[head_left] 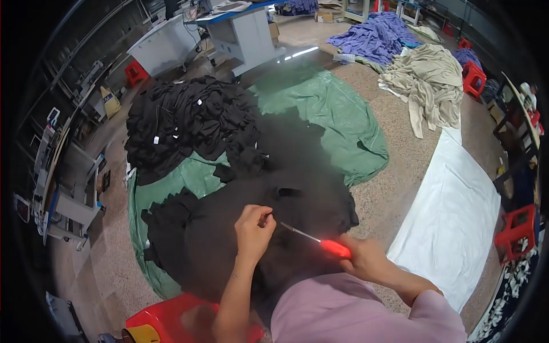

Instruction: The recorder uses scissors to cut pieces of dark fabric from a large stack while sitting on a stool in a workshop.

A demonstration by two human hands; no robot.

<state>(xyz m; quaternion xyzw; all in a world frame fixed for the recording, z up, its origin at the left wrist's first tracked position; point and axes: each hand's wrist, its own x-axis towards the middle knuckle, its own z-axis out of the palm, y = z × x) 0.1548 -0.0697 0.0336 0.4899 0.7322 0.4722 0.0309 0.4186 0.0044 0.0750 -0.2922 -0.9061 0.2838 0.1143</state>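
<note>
Black garments [286,194] spread over my lap and the sheet in front of me, partly blurred. Above them my left hand [254,231] is closed in a pinch, thumb against forefinger. Whatever dark thing sits between those fingertips merges with the black cloth behind it. My right hand [364,257] grips a tool with a red handle [335,248] and a thin metal shaft. Its tip points up and left, close to the left fingertips but apart from them. The exact kind of tool is unclear.
A large black garment pile [189,117] lies on a green sheet [337,123]. Purple cloth [377,37] and beige cloth [429,80] are heaped far right, above a white sheet [449,211]. A red plastic stool [514,234] stands right; another red plastic piece [171,317] is near left.
</note>
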